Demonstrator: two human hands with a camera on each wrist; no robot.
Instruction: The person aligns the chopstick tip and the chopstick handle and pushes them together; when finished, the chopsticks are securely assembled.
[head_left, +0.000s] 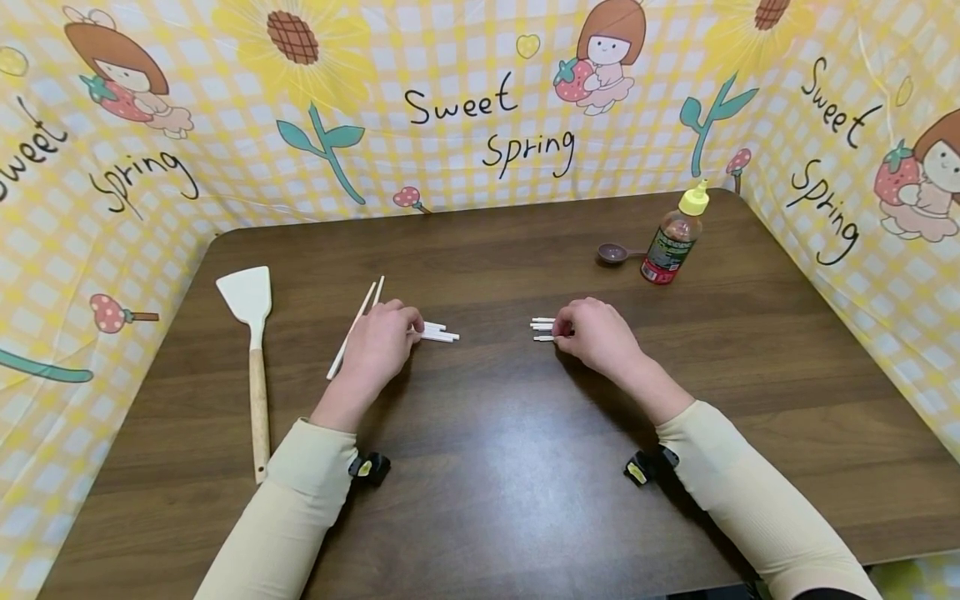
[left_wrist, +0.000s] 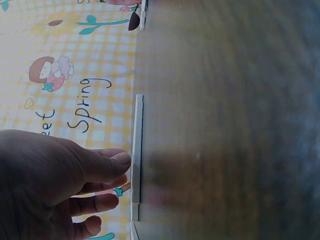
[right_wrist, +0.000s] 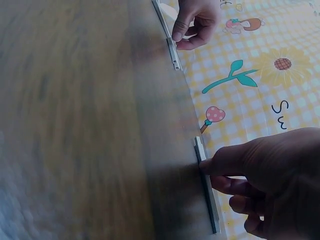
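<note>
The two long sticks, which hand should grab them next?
Probably the left hand; it's closest, partly covering the two long sticks in the head view. The right hand is farther off, at some short white sticks.

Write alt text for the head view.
A person's left hand is at one group of short white sticks on a brown table, the right hand at a second group. Chopsticks and a spatula lie at left; a bottle and spoon are at back right.

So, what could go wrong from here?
The right hand might miss one: the right white sticks show a gap. The left hand could nudge the long sticks, which it partly hides in the head view. The left white sticks have uneven ends, so they may shift apart if lifted.
</note>
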